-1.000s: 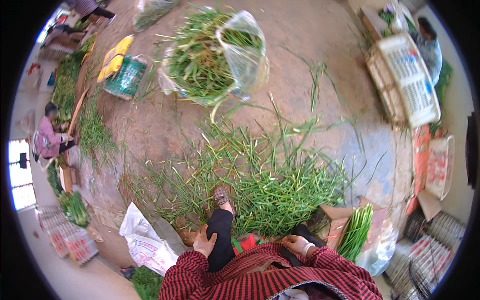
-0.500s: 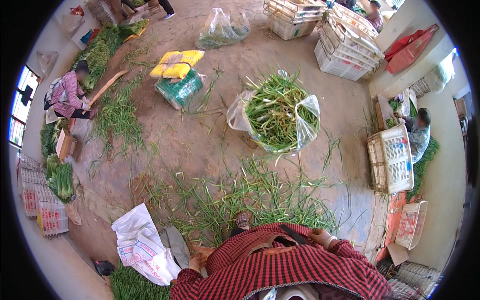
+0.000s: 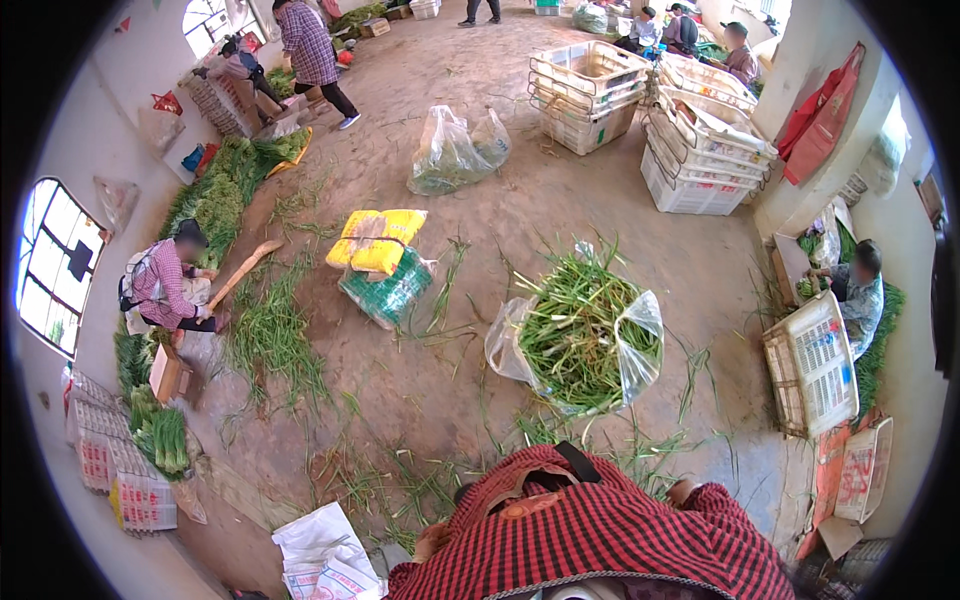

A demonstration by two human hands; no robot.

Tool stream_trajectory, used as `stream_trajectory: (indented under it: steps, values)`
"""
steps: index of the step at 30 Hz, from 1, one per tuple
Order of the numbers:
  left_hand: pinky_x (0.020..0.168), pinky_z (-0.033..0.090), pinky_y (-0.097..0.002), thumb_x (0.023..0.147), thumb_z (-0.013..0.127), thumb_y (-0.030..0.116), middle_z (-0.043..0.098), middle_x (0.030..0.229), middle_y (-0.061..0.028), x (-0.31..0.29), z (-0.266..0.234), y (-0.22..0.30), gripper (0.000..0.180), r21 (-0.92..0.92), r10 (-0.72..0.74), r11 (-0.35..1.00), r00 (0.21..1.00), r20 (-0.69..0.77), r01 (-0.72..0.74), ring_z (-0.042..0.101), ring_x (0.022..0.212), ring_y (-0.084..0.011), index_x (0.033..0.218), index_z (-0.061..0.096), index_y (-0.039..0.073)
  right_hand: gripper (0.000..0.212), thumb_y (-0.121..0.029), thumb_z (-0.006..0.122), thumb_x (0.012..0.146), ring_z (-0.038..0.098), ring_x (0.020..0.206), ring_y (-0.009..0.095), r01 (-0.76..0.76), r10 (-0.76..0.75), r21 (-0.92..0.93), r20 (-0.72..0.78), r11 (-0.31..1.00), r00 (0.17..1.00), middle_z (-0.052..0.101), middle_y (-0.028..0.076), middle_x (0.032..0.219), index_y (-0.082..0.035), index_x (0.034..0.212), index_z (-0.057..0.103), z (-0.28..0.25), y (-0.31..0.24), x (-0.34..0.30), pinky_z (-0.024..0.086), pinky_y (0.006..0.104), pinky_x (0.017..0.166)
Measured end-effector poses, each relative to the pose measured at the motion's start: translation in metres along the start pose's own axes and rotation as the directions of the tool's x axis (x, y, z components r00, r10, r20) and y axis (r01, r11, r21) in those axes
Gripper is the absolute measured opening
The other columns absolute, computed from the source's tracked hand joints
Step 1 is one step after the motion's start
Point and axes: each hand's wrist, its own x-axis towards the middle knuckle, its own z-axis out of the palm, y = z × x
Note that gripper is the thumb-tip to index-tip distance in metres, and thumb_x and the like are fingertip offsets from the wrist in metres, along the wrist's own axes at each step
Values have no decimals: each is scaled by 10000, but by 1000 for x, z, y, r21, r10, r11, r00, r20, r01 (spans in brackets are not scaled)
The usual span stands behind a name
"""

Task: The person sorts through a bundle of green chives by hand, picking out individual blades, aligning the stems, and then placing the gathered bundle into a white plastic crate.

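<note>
My left hand (image 3: pixel 431 541) is low at the left edge of my red-and-black checked garment (image 3: pixel 560 530), close to a white woven sack (image 3: pixel 325 550). On the other side, my right hand (image 3: pixel 683 491) sits against the garment's right edge. Cloth and sleeves cover most of the fingers of both hands, so what they hold, if anything, is hidden. Loose green stalks (image 3: pixel 380 480) lie scattered on the floor before me. Beyond them stands a clear plastic bag (image 3: pixel 640 365) heaped with long green stalks (image 3: pixel 580 330).
Yellow packs (image 3: pixel 372 240) rest on a green bundle (image 3: pixel 388 288). Farther off are a filled plastic bag (image 3: pixel 455 155) and stacked white crates (image 3: pixel 700 180). One person (image 3: pixel 165 280) sits at left, another (image 3: pixel 858 300) at right beside a tilted crate (image 3: pixel 810 365). Several others are at the back.
The view has tilted upward, bringing in more of the far room; floor things appear lower and farther right. My right hand shows less behind the cloth. A person at the back left is now in fuller view.
</note>
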Motion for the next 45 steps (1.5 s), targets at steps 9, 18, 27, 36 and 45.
stream_trajectory:
  steps: [9,18,27,36,45]
  values:
    - [526,452,-329,1031,394,176,597,802,-116,48,-29,123,302,47,-58,996,955,-291,75,518,609,-182,1256,501,5,248,-239,584,901,643,670,148,540,-535,93,-75,837,842,682,55,766,-11,963,658,-62,-338,-46,517,291,610]
    - [510,503,-333,1027,383,198,661,869,-173,147,-93,393,341,111,-38,991,944,-328,78,632,654,-213,1304,487,29,276,-274,644,886,639,702,160,429,-483,301,137,852,865,690,58,824,-31,1015,671,11,-474,-61,517,296,636]
    - [487,471,-304,892,615,192,707,890,-119,286,15,669,359,-58,25,998,999,-40,-27,640,642,-189,1237,556,110,465,-399,639,866,666,883,242,101,-148,264,163,959,975,701,109,1006,-32,1149,657,-41,-550,-68,533,357,774]
    - [492,469,-310,909,592,272,696,848,-112,405,250,803,330,413,-23,910,999,-40,38,618,612,-188,1180,582,84,330,-298,572,849,692,774,245,379,-347,203,-175,903,921,714,115,811,-70,1048,704,-254,-763,52,541,375,751]
    - [497,466,-315,926,569,353,684,806,-104,503,415,989,357,521,19,853,999,-27,-2,596,583,-188,1123,607,57,340,-270,573,856,673,887,217,565,-461,331,-344,756,818,715,110,954,-54,1098,678,-436,-991,123,516,355,823]
